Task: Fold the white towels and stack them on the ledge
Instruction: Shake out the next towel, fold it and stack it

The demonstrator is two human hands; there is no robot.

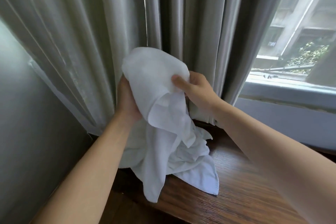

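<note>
Both hands up above the dark wooden ledge [236,178]: left hand [127,100] and right hand [196,89] grip a crumpled white terry towel [156,71] (fingers clenched into it). Its tail trails onto more rumpled white towels [190,160] on the ledge, against the grey pleated curtain [91,42].

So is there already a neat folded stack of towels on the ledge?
No, the white towels on the wooden ledge lie in a crumpled heap, unfolded.

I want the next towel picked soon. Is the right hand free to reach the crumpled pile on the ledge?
Probably not yet: the right hand pinches the lifted towel, which hangs over the pile.
</note>
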